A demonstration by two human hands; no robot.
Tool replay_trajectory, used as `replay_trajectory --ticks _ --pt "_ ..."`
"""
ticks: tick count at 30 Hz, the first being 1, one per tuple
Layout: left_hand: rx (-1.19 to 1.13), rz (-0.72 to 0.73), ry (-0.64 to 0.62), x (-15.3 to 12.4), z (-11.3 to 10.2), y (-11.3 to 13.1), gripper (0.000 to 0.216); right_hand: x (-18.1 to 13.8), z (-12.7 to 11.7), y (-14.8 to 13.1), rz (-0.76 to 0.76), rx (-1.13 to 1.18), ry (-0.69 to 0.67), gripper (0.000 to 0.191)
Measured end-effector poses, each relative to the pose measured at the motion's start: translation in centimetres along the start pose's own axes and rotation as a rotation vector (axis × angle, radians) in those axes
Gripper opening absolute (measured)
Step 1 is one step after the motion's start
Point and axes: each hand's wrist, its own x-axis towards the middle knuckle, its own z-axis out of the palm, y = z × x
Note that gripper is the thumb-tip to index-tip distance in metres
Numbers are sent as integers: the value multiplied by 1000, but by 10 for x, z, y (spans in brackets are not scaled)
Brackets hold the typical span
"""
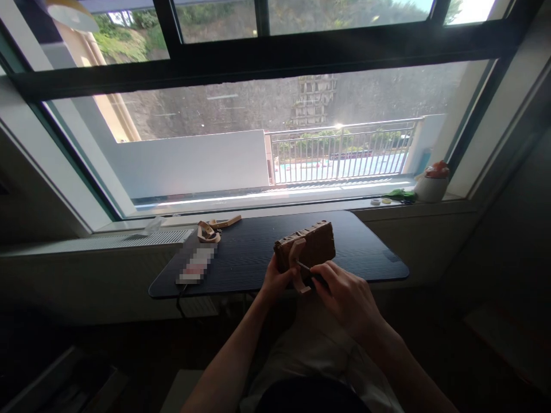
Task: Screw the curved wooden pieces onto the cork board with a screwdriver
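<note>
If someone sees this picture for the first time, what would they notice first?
Probably the brown wooden block, held up over the near edge of the dark table by the left hand, while the right hand puts a thin tool against it. Behind, a bright wide window fills the upper half.

wooden model [310, 245] on table [258, 241], pot [430, 186] on sill

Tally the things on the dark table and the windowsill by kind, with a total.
Wooden model block, held in both hands: 1
Loose wooden pieces on the table: 2
Blurred flat item on the table: 1
White pot on the sill: 1
Small green thing on the sill: 1
Total: 6
</note>
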Motion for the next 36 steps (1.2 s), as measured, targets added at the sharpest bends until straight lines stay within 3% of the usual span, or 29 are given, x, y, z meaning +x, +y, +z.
replay_trajectory --ticks 11,17,24,36 --pt "-26 -71 40 2 2 8 51 -24 36 -3 105 120 99 26" --pt "-38 -92 24 2 3 12 53 -28 32 0 120 167 125 26" --pt "-47 -107 8 3 3 12 54 -26 29 -3 280 229 54 25" --pt "-42 -89 33 2 4 11 54 -25 30 2 129 109 148 24"
